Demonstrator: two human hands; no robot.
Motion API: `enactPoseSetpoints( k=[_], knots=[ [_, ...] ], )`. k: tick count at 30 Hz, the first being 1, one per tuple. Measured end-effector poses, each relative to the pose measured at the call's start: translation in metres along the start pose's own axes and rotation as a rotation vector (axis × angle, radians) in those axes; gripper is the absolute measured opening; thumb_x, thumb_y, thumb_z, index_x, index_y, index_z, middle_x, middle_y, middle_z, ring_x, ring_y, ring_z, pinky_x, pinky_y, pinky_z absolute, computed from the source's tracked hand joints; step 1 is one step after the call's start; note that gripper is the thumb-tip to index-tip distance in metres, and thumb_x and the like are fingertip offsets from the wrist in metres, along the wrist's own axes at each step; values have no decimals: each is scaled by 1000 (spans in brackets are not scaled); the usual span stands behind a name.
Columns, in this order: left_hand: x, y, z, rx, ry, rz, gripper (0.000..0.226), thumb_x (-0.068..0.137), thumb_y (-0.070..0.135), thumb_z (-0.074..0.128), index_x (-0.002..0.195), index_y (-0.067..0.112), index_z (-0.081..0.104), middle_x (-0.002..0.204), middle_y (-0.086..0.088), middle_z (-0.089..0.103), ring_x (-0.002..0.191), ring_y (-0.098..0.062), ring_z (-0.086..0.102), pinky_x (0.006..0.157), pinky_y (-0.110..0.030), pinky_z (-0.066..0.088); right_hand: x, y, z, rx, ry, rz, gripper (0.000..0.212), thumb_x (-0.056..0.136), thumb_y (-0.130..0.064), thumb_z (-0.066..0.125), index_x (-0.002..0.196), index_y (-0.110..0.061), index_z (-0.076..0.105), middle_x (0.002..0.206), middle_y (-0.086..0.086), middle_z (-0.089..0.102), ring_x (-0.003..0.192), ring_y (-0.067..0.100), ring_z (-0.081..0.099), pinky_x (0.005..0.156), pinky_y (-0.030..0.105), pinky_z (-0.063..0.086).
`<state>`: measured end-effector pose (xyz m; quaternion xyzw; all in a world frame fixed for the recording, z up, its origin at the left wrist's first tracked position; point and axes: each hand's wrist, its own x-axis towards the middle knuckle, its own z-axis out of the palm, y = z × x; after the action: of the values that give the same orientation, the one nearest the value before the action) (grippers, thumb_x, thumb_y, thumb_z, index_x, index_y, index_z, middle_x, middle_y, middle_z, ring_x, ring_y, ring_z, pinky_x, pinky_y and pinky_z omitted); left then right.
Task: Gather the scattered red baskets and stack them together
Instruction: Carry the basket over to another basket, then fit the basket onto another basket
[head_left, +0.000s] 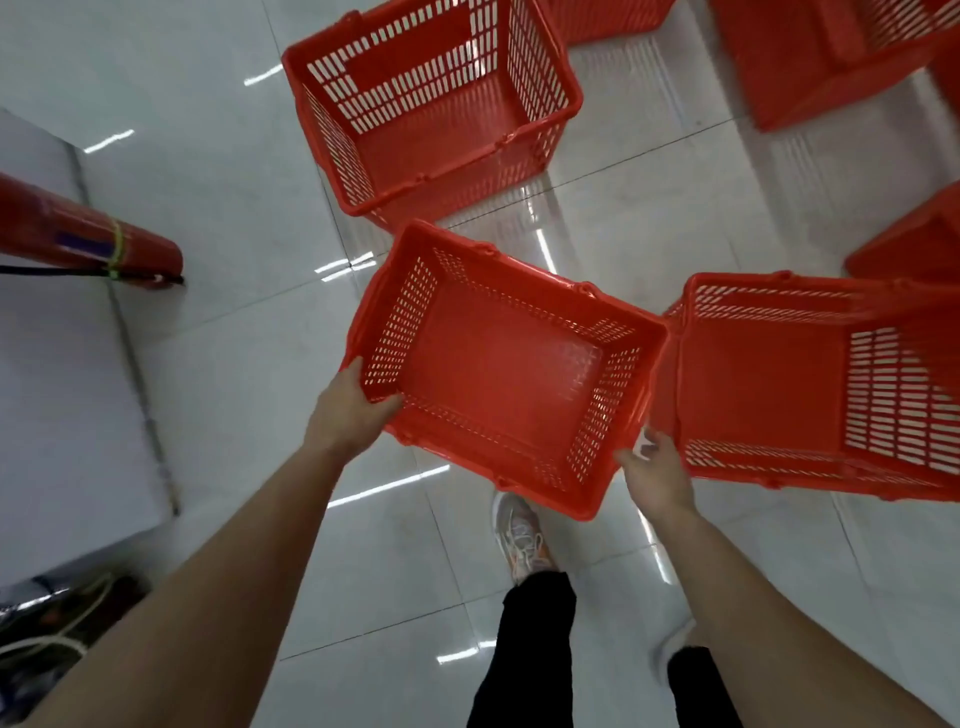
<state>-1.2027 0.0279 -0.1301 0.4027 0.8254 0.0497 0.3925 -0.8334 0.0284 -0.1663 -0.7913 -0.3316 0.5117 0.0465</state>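
— Holding one, is she? I can only see arms from here.

— Both arms are out over the white tiled floor (218, 171). The left hand (350, 410) is clamped on the near left corner of the middle basket (511, 384), thumb hooked over the rim and inside, fingers underneath where I can't see them. That basket is tilted, its open mouth turned up toward the person, and it looks to be off the tiles, with a pale sneaker (522, 535) showing below its near edge.

— And the other hand?

— The right hand (657, 473) is at the basket's near right corner, fingers loosely spread. Whether it actually touches the rim, I cannot tell; it is blurred there.

— Where are the rest?

— A second basket (810, 384) sits just to the right, its corner touching or nearly touching the held one. A third basket (431, 104) stands farther ahead on the floor, upright and empty, apart from the others. More red baskets (841, 57) are cut off along the far right edge, and one corner (914, 244) pokes in at mid right.

— Anything else around?

— A red cylinder (83, 234) with a yellow band lies on a grey platform (57, 405) at the left, and black trouser legs (535, 644) show below.
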Motion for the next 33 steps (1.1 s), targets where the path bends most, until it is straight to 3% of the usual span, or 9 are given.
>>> enactPoseSetpoints(
  k=[3,5,11,18,22,25,29,31,33],
  knots=[
    [-27,28,21,22,-56,-3,76,81,47,67,146,15,42,141,-8,54,120,-25,55,98,-40,46,-9,-2,-35,-340,-35,-192,55,85,-30,69,137,-17,55,134,9,53,123,27,52,100,39,43],
    [-47,55,38,30,-97,10,82,83,47,67,150,12,36,148,-10,46,131,-28,48,107,-42,40,-14,-4,-65,-426,-42,-212,52,86,-28,67,136,-18,56,133,10,52,123,29,52,99,38,44],
    [-104,154,107,71,-158,139,79,82,53,62,148,16,40,146,-10,49,130,-28,49,107,-40,39,-9,13,-170,-321,95,-199,48,85,-24,69,130,-11,61,126,15,56,117,32,55,100,36,41],
    [-137,225,220,34,-231,234,69,77,52,62,138,22,49,131,-1,61,117,-24,58,96,-37,46,42,106,-283,-275,218,-126,51,85,-25,66,132,-9,58,130,16,59,120,35,56,104,45,45],
    [-125,240,297,-61,-247,174,94,72,62,67,149,16,37,146,-5,50,130,-24,51,106,-45,42,99,169,-327,-298,360,-45,59,84,-29,67,138,-10,51,133,20,51,121,42,50,104,49,43],
    [-106,238,355,-132,-130,179,92,82,43,73,154,13,24,152,-8,41,138,-24,40,111,-32,29,150,209,-345,-310,428,-35,71,86,-33,66,147,-11,37,142,22,40,127,44,42,104,54,39],
    [-71,231,411,-202,64,113,64,93,22,60,149,14,30,137,-10,56,125,-30,53,99,-32,37,214,243,-353,-295,457,-54,89,87,-33,68,156,-11,15,156,19,24,137,43,32,107,56,35],
    [-55,229,429,-194,129,76,60,96,22,55,149,15,29,134,-13,59,120,-33,57,95,-34,39,242,250,-354,-213,428,-113,83,87,-33,68,154,-15,22,149,17,40,132,39,44,107,56,39],
    [-45,227,438,-179,195,70,57,96,19,52,149,14,30,131,-16,60,117,-36,57,95,-35,40,260,253,-352,-85,395,-199,63,88,-27,66,145,-20,40,135,10,56,122,31,56,104,54,45]
  ],
)
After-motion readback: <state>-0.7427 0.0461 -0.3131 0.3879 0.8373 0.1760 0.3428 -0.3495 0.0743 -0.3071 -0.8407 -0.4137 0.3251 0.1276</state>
